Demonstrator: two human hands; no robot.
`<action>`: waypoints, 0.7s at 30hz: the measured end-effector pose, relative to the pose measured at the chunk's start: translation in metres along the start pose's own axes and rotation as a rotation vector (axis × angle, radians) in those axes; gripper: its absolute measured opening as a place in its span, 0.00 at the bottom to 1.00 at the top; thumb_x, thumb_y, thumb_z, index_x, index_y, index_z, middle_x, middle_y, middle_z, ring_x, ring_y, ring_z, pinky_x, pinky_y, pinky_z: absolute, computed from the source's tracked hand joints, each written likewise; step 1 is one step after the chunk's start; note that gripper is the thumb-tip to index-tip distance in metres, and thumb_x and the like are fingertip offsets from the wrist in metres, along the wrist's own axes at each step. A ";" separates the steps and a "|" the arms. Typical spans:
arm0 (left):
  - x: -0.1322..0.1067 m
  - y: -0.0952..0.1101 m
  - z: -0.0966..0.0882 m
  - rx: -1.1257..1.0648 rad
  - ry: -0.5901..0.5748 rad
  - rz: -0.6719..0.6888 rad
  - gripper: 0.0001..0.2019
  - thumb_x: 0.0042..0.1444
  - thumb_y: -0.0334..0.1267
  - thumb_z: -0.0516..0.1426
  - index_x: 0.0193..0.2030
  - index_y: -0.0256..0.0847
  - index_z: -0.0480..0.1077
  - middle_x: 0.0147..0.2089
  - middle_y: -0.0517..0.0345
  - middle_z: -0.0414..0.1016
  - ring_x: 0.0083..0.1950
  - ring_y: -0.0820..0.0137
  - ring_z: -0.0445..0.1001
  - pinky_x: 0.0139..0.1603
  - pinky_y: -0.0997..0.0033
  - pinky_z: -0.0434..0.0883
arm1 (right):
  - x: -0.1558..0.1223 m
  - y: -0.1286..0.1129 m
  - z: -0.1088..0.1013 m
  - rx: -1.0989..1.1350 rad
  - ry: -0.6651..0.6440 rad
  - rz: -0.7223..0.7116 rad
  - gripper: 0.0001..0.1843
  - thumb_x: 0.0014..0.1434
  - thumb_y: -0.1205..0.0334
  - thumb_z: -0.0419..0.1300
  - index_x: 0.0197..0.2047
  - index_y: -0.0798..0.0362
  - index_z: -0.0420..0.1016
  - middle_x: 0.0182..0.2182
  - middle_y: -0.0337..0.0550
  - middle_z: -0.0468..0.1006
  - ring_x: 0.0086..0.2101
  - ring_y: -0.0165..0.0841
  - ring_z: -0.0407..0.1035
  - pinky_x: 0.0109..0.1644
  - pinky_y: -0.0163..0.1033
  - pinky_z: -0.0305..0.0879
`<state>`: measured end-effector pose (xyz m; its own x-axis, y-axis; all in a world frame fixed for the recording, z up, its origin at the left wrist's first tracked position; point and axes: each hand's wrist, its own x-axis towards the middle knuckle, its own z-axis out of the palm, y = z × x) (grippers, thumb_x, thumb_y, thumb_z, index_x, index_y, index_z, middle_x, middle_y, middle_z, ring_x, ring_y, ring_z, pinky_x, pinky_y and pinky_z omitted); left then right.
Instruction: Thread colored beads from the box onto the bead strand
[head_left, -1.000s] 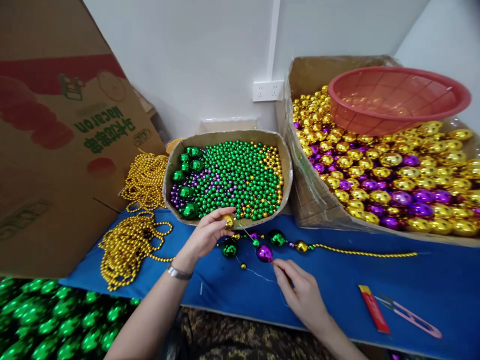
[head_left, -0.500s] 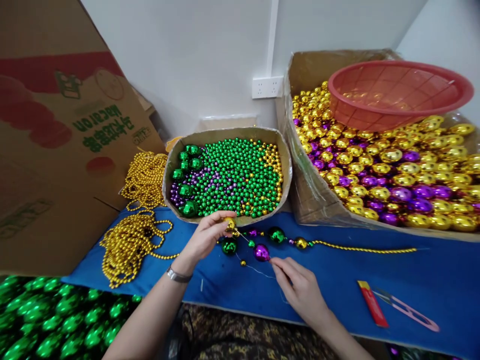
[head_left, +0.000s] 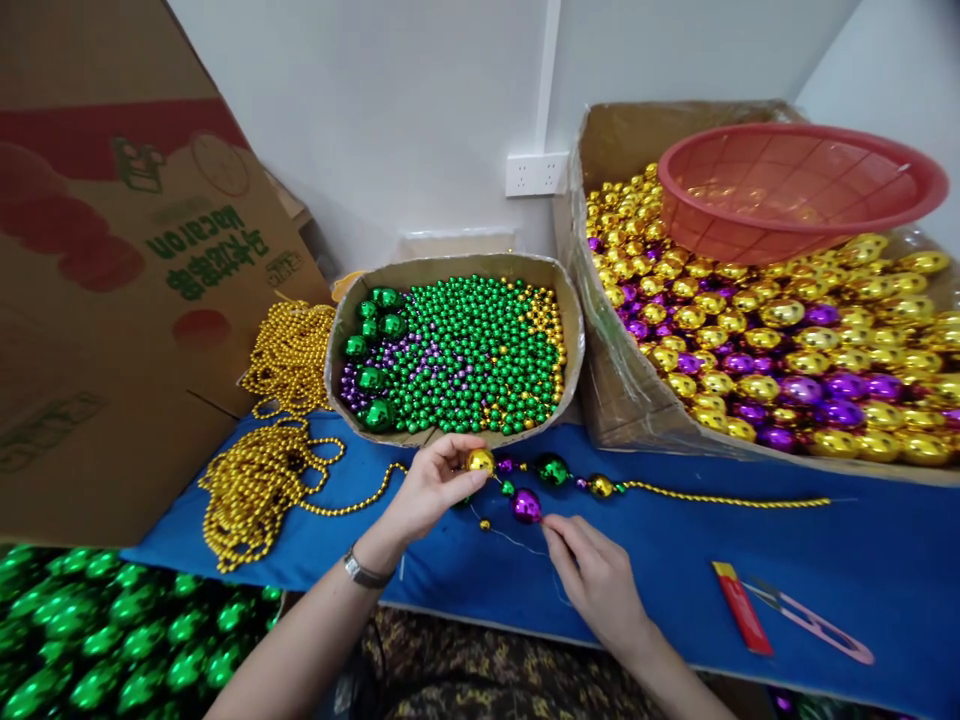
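My left hand (head_left: 442, 480) pinches a shiny gold bead (head_left: 481, 461) between thumb and fingers, just in front of the bead box. To its right a small green bead (head_left: 508, 488) and a large purple bead (head_left: 526, 505) hang on the same thread. My right hand (head_left: 592, 570) is closed at the purple bead's right side, its fingertips pinching the thin thread. Behind lies part of a bead strand with a large green bead (head_left: 553, 468), a gold bead (head_left: 601, 485) and a twisted gold chain (head_left: 727, 493). A tiny gold bead (head_left: 484, 525) sits by loose thread below.
A cardboard box (head_left: 576, 385) of small green, purple and gold beads stands behind my hands. Gold bead strings (head_left: 255, 490) lie left. Pink-handled snips (head_left: 825, 625) and a red-and-yellow packet (head_left: 742, 608) lie right. A red basket (head_left: 802, 225) rests on a large box (head_left: 622, 400) of beads.
My left hand has moved right and slightly down with the gold bead, closer to the green and purple beads. My right hand has hardly moved.
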<state>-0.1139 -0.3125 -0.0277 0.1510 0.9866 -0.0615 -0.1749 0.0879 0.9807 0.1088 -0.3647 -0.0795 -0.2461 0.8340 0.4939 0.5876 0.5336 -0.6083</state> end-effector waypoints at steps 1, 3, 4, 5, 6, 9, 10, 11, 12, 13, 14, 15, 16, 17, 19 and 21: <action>-0.001 0.000 0.000 0.010 -0.001 0.006 0.17 0.48 0.36 0.67 0.45 0.38 0.72 0.41 0.53 0.76 0.42 0.72 0.72 0.43 0.74 0.69 | -0.001 0.001 0.001 -0.017 0.011 -0.021 0.08 0.66 0.65 0.52 0.42 0.52 0.72 0.28 0.41 0.77 0.28 0.32 0.73 0.34 0.35 0.68; -0.001 0.000 -0.001 0.009 0.001 -0.012 0.17 0.48 0.36 0.67 0.45 0.38 0.72 0.41 0.54 0.76 0.41 0.72 0.72 0.43 0.74 0.69 | -0.002 0.001 0.002 -0.032 0.010 -0.044 0.08 0.66 0.66 0.52 0.43 0.52 0.72 0.28 0.41 0.77 0.28 0.32 0.73 0.34 0.35 0.68; -0.001 -0.001 -0.002 -0.003 0.004 -0.031 0.17 0.48 0.36 0.67 0.45 0.38 0.73 0.40 0.54 0.76 0.40 0.72 0.72 0.42 0.74 0.70 | -0.002 0.001 0.002 -0.031 0.005 -0.045 0.08 0.66 0.66 0.52 0.44 0.52 0.71 0.29 0.42 0.77 0.29 0.32 0.73 0.34 0.35 0.68; -0.001 -0.001 -0.002 -0.018 0.006 -0.049 0.17 0.48 0.37 0.67 0.45 0.38 0.73 0.40 0.54 0.75 0.40 0.72 0.72 0.41 0.74 0.70 | -0.003 0.001 0.002 -0.029 0.001 -0.042 0.08 0.66 0.66 0.51 0.43 0.52 0.71 0.29 0.42 0.77 0.29 0.32 0.73 0.34 0.35 0.68; -0.002 -0.002 -0.003 -0.031 0.007 -0.061 0.18 0.48 0.37 0.67 0.45 0.38 0.73 0.40 0.54 0.75 0.39 0.72 0.72 0.41 0.74 0.70 | -0.003 0.001 0.003 -0.025 -0.001 -0.037 0.08 0.66 0.66 0.51 0.43 0.52 0.71 0.29 0.42 0.77 0.29 0.32 0.73 0.34 0.35 0.67; -0.002 -0.003 -0.003 -0.037 0.008 -0.046 0.18 0.48 0.37 0.67 0.46 0.37 0.73 0.40 0.54 0.75 0.39 0.72 0.71 0.41 0.74 0.70 | -0.004 -0.001 0.003 -0.003 -0.008 -0.011 0.07 0.66 0.66 0.51 0.42 0.52 0.71 0.29 0.41 0.76 0.28 0.31 0.72 0.34 0.35 0.67; -0.003 -0.003 -0.002 -0.036 0.009 -0.036 0.18 0.48 0.37 0.67 0.46 0.37 0.73 0.40 0.54 0.75 0.40 0.73 0.72 0.41 0.75 0.69 | -0.004 -0.001 0.004 0.006 -0.008 -0.003 0.07 0.66 0.66 0.51 0.41 0.52 0.70 0.29 0.41 0.76 0.28 0.31 0.72 0.33 0.35 0.66; -0.004 -0.002 -0.002 -0.044 0.009 -0.036 0.18 0.48 0.36 0.67 0.46 0.37 0.73 0.40 0.54 0.75 0.40 0.73 0.72 0.42 0.75 0.70 | -0.004 -0.002 0.004 0.016 -0.007 0.004 0.07 0.66 0.66 0.51 0.41 0.52 0.70 0.29 0.41 0.76 0.28 0.31 0.72 0.33 0.34 0.66; -0.004 -0.002 -0.001 -0.064 0.008 -0.049 0.18 0.48 0.37 0.67 0.46 0.37 0.73 0.40 0.54 0.75 0.40 0.72 0.72 0.42 0.74 0.71 | -0.004 -0.002 0.004 0.026 -0.004 0.009 0.07 0.66 0.66 0.51 0.41 0.51 0.70 0.29 0.40 0.76 0.28 0.30 0.72 0.33 0.34 0.66; -0.005 -0.001 0.000 -0.093 0.007 -0.072 0.17 0.48 0.37 0.66 0.46 0.37 0.72 0.40 0.54 0.75 0.40 0.71 0.73 0.43 0.71 0.72 | -0.003 -0.003 0.004 0.035 -0.003 0.011 0.07 0.66 0.66 0.51 0.41 0.51 0.70 0.29 0.40 0.76 0.27 0.30 0.71 0.34 0.34 0.66; -0.005 0.000 0.001 -0.127 0.006 -0.098 0.17 0.49 0.38 0.66 0.46 0.38 0.72 0.40 0.54 0.75 0.40 0.70 0.74 0.43 0.69 0.73 | -0.003 -0.003 0.004 0.044 -0.001 0.012 0.07 0.66 0.66 0.51 0.42 0.51 0.70 0.29 0.40 0.75 0.27 0.30 0.71 0.34 0.34 0.66; -0.006 0.001 0.002 -0.161 0.006 -0.121 0.17 0.49 0.38 0.66 0.46 0.38 0.72 0.41 0.54 0.75 0.40 0.68 0.75 0.43 0.66 0.74 | -0.003 -0.003 0.004 0.053 0.000 0.014 0.07 0.66 0.66 0.52 0.42 0.51 0.70 0.29 0.39 0.75 0.27 0.30 0.71 0.34 0.35 0.66; -0.006 0.002 0.003 -0.191 0.006 -0.137 0.18 0.49 0.38 0.66 0.46 0.38 0.72 0.41 0.53 0.74 0.40 0.67 0.76 0.42 0.64 0.75 | -0.003 -0.004 0.005 0.063 0.000 0.017 0.06 0.65 0.65 0.52 0.42 0.51 0.70 0.29 0.39 0.75 0.27 0.30 0.71 0.34 0.34 0.66; -0.006 0.003 0.004 -0.212 0.006 -0.144 0.18 0.49 0.38 0.66 0.46 0.38 0.72 0.42 0.53 0.74 0.40 0.66 0.77 0.42 0.63 0.75 | -0.003 -0.004 0.005 0.074 -0.005 0.024 0.06 0.66 0.65 0.52 0.41 0.51 0.70 0.29 0.39 0.75 0.27 0.30 0.71 0.34 0.34 0.66; -0.006 0.003 0.005 -0.223 0.004 -0.139 0.18 0.49 0.38 0.66 0.46 0.38 0.72 0.42 0.53 0.74 0.40 0.65 0.77 0.41 0.64 0.76 | -0.004 -0.005 0.006 0.100 -0.023 0.045 0.06 0.66 0.65 0.52 0.41 0.51 0.70 0.29 0.39 0.75 0.28 0.30 0.71 0.34 0.34 0.65; -0.006 0.003 0.005 -0.197 0.008 -0.118 0.18 0.49 0.37 0.66 0.46 0.37 0.72 0.41 0.54 0.74 0.39 0.67 0.77 0.40 0.66 0.76 | -0.006 -0.005 0.008 0.120 -0.045 0.072 0.07 0.66 0.65 0.51 0.40 0.50 0.70 0.29 0.39 0.75 0.28 0.30 0.72 0.35 0.33 0.65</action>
<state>-0.1101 -0.3191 -0.0238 0.1740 0.9689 -0.1759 -0.3430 0.2270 0.9115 0.1014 -0.3710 -0.0842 -0.2424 0.8747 0.4198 0.5090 0.4830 -0.7125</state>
